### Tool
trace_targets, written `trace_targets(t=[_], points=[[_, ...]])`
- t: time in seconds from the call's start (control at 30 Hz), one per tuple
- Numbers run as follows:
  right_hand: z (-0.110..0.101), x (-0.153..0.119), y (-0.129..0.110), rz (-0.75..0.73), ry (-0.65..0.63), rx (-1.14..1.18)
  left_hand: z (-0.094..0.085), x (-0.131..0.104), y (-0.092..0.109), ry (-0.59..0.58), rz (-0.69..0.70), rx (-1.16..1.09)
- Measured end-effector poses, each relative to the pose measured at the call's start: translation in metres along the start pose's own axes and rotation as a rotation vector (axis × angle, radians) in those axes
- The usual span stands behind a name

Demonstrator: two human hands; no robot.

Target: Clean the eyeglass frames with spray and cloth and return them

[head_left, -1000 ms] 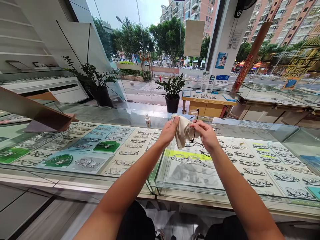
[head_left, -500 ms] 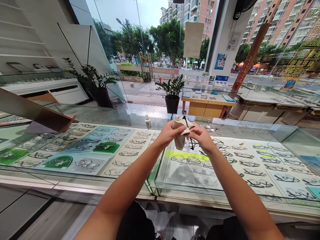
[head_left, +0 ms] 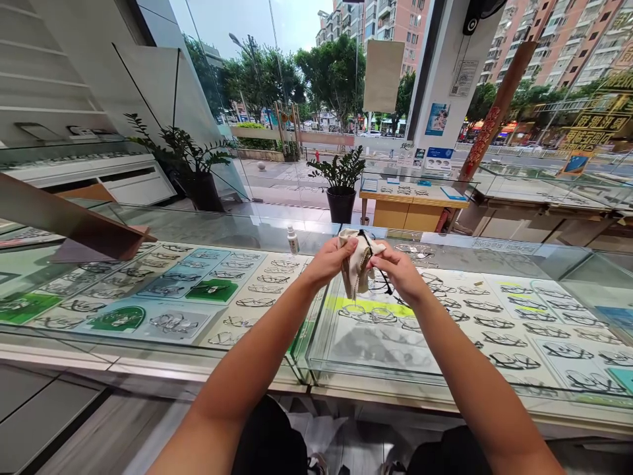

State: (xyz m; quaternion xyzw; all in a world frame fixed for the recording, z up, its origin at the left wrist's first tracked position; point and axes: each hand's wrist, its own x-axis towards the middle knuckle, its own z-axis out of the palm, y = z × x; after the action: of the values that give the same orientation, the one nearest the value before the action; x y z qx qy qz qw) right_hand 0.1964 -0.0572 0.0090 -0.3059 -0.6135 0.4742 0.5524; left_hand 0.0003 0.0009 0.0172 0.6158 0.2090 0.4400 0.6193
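Near the centre of the frame, a beige cloth (head_left: 355, 269) is pinched between the fingers of the left hand (head_left: 332, 259), its lower folds left hanging. Black-framed eyeglasses (head_left: 388, 288) are grasped by the fingers of the right hand (head_left: 399, 270), against the cloth, by which they are partly hidden. Both are held above a glass surface (head_left: 232, 229), where a small white bottle (head_left: 293, 241) is stood upright, left of the hands. Rows of display eyeglasses (head_left: 482, 306) are seen beneath the glass, left and right of centre.
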Motion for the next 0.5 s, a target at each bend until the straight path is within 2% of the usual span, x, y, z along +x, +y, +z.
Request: trace_targets(t=[0.07, 0.1, 0.27, 0.33, 0.4, 0.5], points=[[-0.002, 0.000, 0.000, 0.010, 0.010, 0.028, -0.001, -0.002, 0.003, -0.054, -0.024, 0.008], [-0.001, 0.000, 0.000, 0.011, 0.013, 0.038, 0.001, -0.003, 0.002, -0.041, -0.006, 0.012], [0.009, -0.001, 0.006, -0.006, -0.005, 0.029, 0.021, -0.002, -0.010, 0.241, 0.184, 0.062], [0.011, -0.001, 0.009, -0.022, -0.010, 0.011, 0.022, 0.000, -0.013, 0.292, 0.202, 0.064], [0.010, 0.000, 0.011, -0.023, 0.002, 0.007, 0.019, 0.002, -0.014, 0.263, 0.165, 0.039], [0.002, 0.003, 0.013, 0.013, 0.039, 0.037, 0.011, 0.004, -0.010, 0.112, 0.061, -0.001]])
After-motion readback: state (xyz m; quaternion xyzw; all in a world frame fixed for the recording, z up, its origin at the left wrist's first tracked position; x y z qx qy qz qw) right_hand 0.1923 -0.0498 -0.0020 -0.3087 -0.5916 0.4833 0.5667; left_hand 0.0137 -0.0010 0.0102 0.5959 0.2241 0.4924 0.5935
